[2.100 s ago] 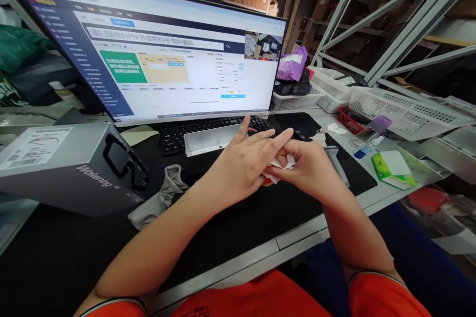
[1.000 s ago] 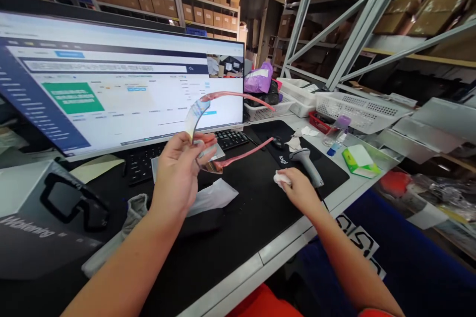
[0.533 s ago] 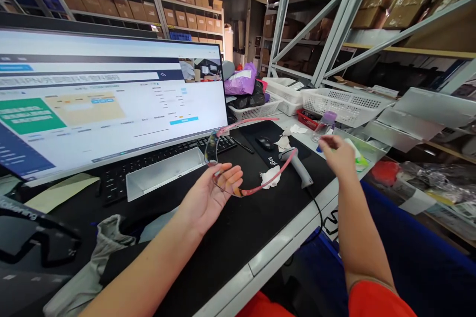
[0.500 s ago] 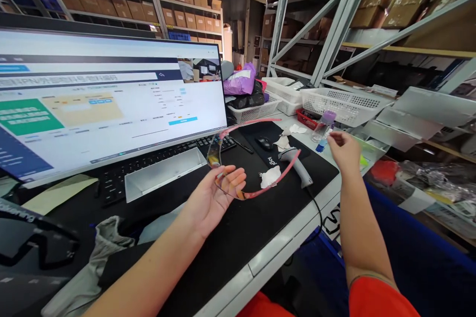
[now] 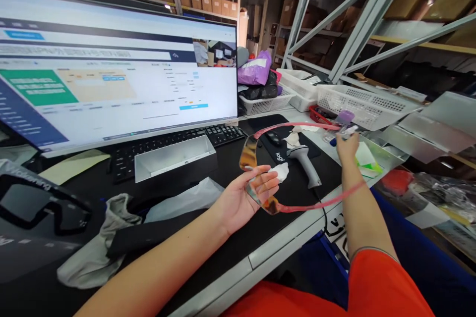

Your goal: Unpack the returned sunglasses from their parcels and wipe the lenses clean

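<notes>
My left hand (image 5: 241,200) is palm up over the black desk mat (image 5: 238,242), fingers curled on a pair of glasses (image 5: 260,183) with a mirrored orange lens and thin pink arms that stick out to the right. My right hand (image 5: 347,144) is stretched out to the desk's right edge. Its fingers close around the lower part of a small clear bottle with a purple cap (image 5: 344,118). A crumpled white tissue (image 5: 281,170) lies on the mat just beyond the glasses. Beside the tissue lies a grey barcode scanner (image 5: 308,159).
A wide monitor (image 5: 111,69) and a keyboard (image 5: 167,144) fill the left. A black mouse (image 5: 274,137), a green tissue packet (image 5: 366,161) and white baskets (image 5: 366,104) are on the right. A grey cloth (image 5: 94,245), a clear bag (image 5: 188,200) and a black box (image 5: 29,208) lie on the left.
My right hand has let go of the tissue, which now lies on the mat, and has reached right to the bottle. My left hand has lowered the glasses from in front of the screen.
</notes>
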The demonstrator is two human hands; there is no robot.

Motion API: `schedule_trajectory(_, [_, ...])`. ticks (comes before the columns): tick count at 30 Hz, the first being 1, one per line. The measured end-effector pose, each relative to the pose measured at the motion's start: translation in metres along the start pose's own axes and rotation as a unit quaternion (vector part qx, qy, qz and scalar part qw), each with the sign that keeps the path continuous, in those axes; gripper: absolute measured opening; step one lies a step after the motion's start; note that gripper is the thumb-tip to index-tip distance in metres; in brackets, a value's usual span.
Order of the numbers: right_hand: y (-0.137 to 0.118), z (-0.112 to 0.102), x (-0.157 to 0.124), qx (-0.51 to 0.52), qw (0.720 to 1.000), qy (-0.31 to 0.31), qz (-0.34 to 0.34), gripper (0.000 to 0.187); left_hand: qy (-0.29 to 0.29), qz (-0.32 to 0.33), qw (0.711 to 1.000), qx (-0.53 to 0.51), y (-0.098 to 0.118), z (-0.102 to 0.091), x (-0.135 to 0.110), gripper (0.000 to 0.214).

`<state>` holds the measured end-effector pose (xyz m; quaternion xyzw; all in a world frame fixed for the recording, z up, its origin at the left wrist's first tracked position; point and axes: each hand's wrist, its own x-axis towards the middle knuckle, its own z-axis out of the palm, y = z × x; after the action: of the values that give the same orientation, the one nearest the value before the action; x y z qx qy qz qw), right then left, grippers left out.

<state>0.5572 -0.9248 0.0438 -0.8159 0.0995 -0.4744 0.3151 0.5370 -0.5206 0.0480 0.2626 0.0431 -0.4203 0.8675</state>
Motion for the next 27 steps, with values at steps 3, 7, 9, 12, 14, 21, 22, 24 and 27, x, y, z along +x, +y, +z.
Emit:
schedule_trajectory(3, [-0.031, -0.015, -0.013, 0.051, 0.995, 0.081, 0.014, 0.030, -0.067, -0.008, 0.998, 0.014, 0.007, -0.003, -0.004, 0.024])
schedule_trajectory(7, [-0.100, -0.033, -0.074, 0.151, 0.988, -0.024, 0.014, 0.034, -0.133, 0.008, 0.990, 0.048, 0.017, -0.004, -0.006, 0.032])
schedule_trajectory(9, [-0.138, -0.037, -0.109, 0.204, 0.962, -0.179, 0.015, 0.061, -0.154, 0.010, 0.987, 0.050, 0.022, -0.004, -0.007, 0.034])
schedule_trajectory(12, [-0.185, -0.037, -0.142, 0.123, 0.931, -0.340, -0.057, 0.082, -0.185, 0.005, 0.982, 0.047, 0.027, -0.004, -0.005, 0.033])
schedule_trajectory(14, [-0.206, -0.034, -0.147, 0.081, 0.914, -0.384, -0.106, 0.080, -0.197, 0.003, 0.979, 0.051, 0.028, -0.005, -0.004, 0.033])
schedule_trajectory(21, [-0.246, -0.021, -0.132, 0.028, 0.862, -0.480, -0.157, 0.092, -0.183, 0.001, 0.982, 0.052, 0.028, -0.007, -0.003, 0.032])
schedule_trajectory(22, [-0.248, -0.021, -0.133, 0.019, 0.858, -0.490, -0.154, 0.091, -0.181, 0.000, 0.982, 0.053, 0.029, -0.007, -0.002, 0.032])
schedule_trajectory(24, [-0.251, -0.020, -0.138, 0.001, 0.855, -0.496, -0.153, 0.086, -0.179, -0.001, 0.982, 0.052, 0.031, -0.008, -0.001, 0.033])
schedule_trajectory(27, [-0.252, -0.020, -0.146, -0.035, 0.863, -0.477, -0.161, 0.079, -0.183, -0.001, 0.982, 0.049, 0.033, -0.009, 0.001, 0.034])
